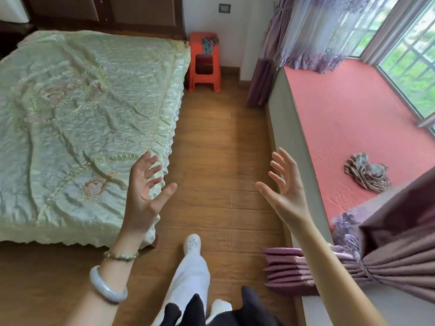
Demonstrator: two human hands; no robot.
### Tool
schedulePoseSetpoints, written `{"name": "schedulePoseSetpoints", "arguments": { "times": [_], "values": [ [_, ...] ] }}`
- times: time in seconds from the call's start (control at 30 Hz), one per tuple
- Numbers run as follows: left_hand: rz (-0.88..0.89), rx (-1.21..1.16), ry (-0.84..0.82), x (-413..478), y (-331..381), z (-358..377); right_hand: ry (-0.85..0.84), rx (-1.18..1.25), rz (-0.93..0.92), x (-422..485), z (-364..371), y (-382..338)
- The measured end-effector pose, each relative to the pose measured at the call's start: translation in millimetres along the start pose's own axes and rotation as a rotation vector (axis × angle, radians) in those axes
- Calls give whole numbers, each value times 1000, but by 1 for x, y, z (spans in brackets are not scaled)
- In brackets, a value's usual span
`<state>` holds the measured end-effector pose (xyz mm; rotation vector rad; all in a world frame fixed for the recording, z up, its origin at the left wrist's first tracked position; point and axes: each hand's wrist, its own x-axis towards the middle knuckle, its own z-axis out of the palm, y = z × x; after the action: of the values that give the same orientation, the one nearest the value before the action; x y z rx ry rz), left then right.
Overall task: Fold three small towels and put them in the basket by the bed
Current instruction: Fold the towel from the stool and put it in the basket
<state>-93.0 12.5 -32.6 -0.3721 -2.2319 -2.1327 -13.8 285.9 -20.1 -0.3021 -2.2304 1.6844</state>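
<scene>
My left hand point(144, 191) is raised over the bed's near corner with fingers spread and holds nothing. My right hand point(282, 184) is raised over the wooden floor beside the window seat, palm inward, fingers spread, also empty. A crumpled striped cloth point(366, 171) lies on the pink window seat point(348, 118), to the right of my right hand. Another bunched cloth point(209, 43) sits on the orange stool point(204, 64) at the far end of the bed. No basket is in view.
The bed point(77, 118) with a pale green cover fills the left. A strip of wooden floor point(219, 149) runs between it and the window seat. Tied purple curtains point(386, 257) hang at the lower right, more curtains point(294, 38) at the far window. My white-trousered leg point(190, 274) steps forward.
</scene>
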Motion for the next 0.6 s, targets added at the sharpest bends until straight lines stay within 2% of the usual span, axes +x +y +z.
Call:
{"name": "schedulePoseSetpoints", "arguments": {
  "times": [0.6],
  "values": [
    [-10, -59, -120, 326, -61, 2, 117, -13, 37, 286, 79, 13]
  ]
}}
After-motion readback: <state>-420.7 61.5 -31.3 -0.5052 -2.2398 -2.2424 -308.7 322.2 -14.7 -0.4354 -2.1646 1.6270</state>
